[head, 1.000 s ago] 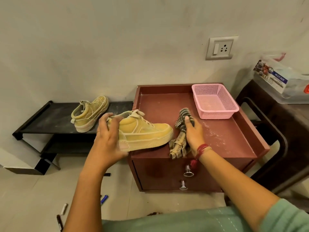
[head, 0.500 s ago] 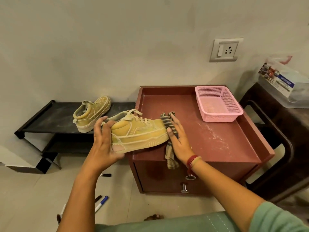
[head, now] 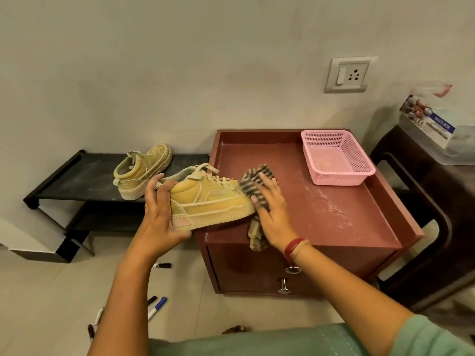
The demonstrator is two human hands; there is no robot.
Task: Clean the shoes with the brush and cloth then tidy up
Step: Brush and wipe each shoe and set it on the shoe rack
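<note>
Since earlier frame, cloth (head: 258, 187) carried from cabinet top onto toe of held shoe (head: 208, 202); shoe shifted little. Second shoe (head: 142, 171) seen on black rack (head: 84, 176), beyond and left of left hand (head: 160, 217). Left hand wrapped around heel of held shoe, fingers partly spread. Toe end rested over front left corner of red cabinet (head: 334, 214). Right hand (head: 272, 214) pressed flat on striped cloth against toe, cloth tail hung below palm. Pink basket (head: 336, 156) beyond right hand, well apart.
</note>
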